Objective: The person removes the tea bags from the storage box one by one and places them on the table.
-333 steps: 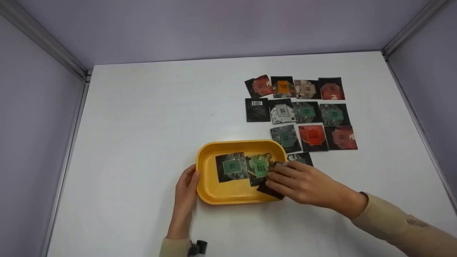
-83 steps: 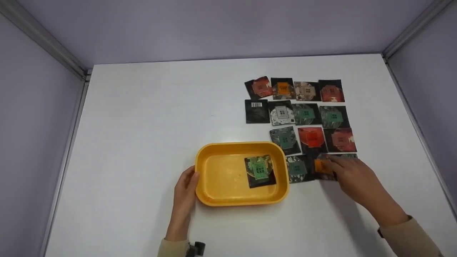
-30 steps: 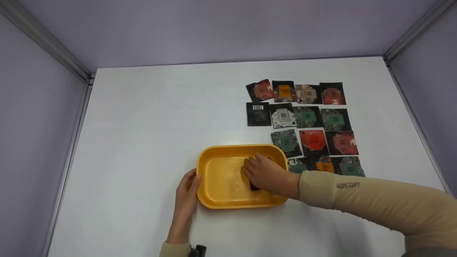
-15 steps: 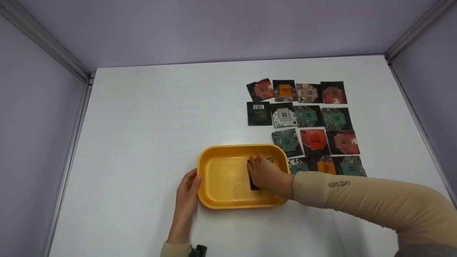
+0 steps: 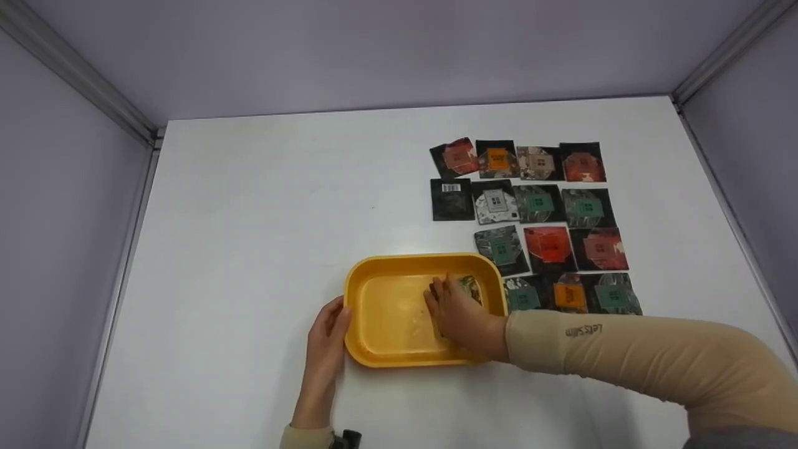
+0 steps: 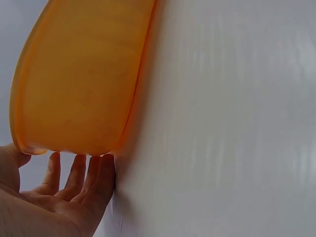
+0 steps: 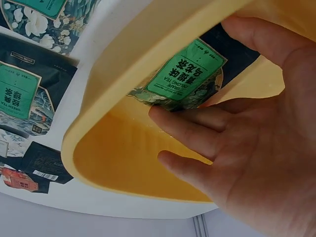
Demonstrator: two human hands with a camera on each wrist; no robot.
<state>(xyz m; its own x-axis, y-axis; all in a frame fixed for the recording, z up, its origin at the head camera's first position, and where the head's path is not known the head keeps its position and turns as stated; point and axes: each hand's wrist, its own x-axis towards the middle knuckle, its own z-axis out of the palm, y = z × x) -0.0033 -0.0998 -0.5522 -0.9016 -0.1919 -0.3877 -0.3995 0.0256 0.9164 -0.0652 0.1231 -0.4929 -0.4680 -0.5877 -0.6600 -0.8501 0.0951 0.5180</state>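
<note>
A yellow plastic tray (image 5: 386, 312) lies on the white table near its front. My left hand (image 5: 327, 327) holds the tray's left end, thumb at the rim; in the left wrist view its fingertips (image 6: 79, 163) touch the outer end wall. Inside the tray, toward its right end, my right hand (image 5: 464, 318) holds a black tea sachet (image 7: 187, 74) with a green label reading "Grape Oolong Tea". In the right wrist view the thumb lies at one edge of the sachet and the fingers at the opposite edge. From the head view, the hand covers most of the sachet.
Tea sachets lie in rows right of and behind the tray, among them an orange-labelled one (image 5: 569, 293), a red one (image 5: 548, 246) and a back-side-up one with a barcode (image 5: 452, 202). The tray's right end sits close against the front rows. Grey-lilac panels (image 5: 399, 56) enclose the table.
Since the earliest frame, an orange and a green sachet have joined the front row, leaving one in the tray. My right hand has moved left from that row into the tray.
</note>
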